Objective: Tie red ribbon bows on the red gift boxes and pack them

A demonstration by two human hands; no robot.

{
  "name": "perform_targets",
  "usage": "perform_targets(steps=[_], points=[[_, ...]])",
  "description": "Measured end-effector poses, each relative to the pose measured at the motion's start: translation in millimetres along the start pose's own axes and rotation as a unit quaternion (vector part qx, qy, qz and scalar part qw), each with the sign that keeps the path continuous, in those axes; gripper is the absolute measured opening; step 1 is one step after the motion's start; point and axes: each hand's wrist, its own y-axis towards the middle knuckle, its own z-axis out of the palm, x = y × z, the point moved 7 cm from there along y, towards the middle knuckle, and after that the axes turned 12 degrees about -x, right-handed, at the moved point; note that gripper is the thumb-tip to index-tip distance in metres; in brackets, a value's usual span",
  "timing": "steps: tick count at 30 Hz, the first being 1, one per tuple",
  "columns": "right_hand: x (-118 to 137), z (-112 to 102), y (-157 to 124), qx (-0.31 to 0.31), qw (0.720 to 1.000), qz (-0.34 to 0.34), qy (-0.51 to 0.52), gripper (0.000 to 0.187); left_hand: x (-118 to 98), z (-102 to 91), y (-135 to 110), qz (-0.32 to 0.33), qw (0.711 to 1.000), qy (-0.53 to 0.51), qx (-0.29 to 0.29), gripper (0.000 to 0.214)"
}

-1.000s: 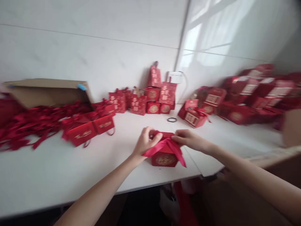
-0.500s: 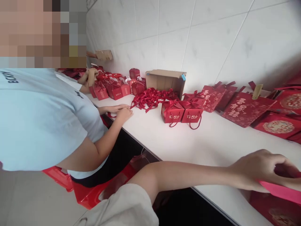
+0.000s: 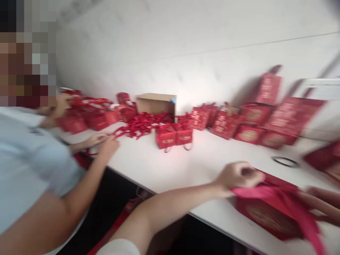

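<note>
In the head view my left hand [image 3: 240, 179] is closed, pinching a red ribbon [image 3: 255, 192] at the left end of a red gift box [image 3: 273, 216]. The box lies on the white table close to its front edge, with a blurred gold emblem on its side. My right hand [image 3: 322, 205], partly cut off by the right edge, has its fingers together at the ribbon over the box's right side. One ribbon tail hangs down the box's front right. Motion blur hides the finger details.
A co-worker in a light blue shirt [image 3: 29, 166] sits at left, hands on the table [image 3: 138, 163]. Beyond are two small red boxes [image 3: 174, 136], a ribbon pile [image 3: 140, 124], an open cardboard box [image 3: 156, 102], red gift bags [image 3: 227, 124] and a dark loop [image 3: 285, 162].
The view has turned right, so my right hand, the box and more stacked bags have come into sight. My left hand keeps hold of the ribbon.
</note>
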Motion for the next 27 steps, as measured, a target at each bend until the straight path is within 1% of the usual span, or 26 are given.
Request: perform_targets(steps=[1,2,3,4,5,7,11,15,20,23,27], points=[[-6,-19,-15,0.006,1.0,0.03,-0.006,0.046,-6,0.8,-3,0.012,1.0,0.01,0.002,0.023],[-9,-32,-28,0.016,0.998,0.059,-0.004,0.044,-11,-0.2,-4,0.021,1.0,0.021,-0.003,0.024],[-9,-35,-39,0.053,0.994,0.088,0.032,0.044,-16,-2.6,-4,0.031,0.999,0.027,-0.015,0.024],[-6,-35,-45,0.078,0.989,0.102,0.079,0.044,-18,-3.8,-3,0.035,0.999,0.03,-0.017,0.025],[-5,-33,-46,0.089,0.983,0.114,0.115,0.044,-20,-4.9,-1,0.043,0.998,0.04,-0.02,0.025],[-7,-31,-39,0.081,0.975,0.139,0.151,0.041,-19,-6.3,2,0.044,0.996,0.074,-0.023,0.027],[-16,-28,-31,0.079,0.958,0.186,0.202,0.033,-18,-7.9,1,0.053,0.993,0.107,-0.026,0.028],[-17,-30,-34,0.081,0.946,0.208,0.234,0.028,-18,-10.4,-2,0.041,0.991,0.125,-0.034,0.03],[-19,-34,-35,0.064,0.95,0.224,0.207,0.03,-20,-11.5,-1,0.044,0.989,0.136,-0.045,0.029],[-20,-35,-35,0.064,0.955,0.219,0.191,0.028,-22,-10.9,-2,0.064,0.987,0.137,-0.045,0.028],[-19,-34,-35,0.072,0.956,0.204,0.197,0.025,-26,-11.6,-2,0.099,0.984,0.14,-0.052,0.026]])
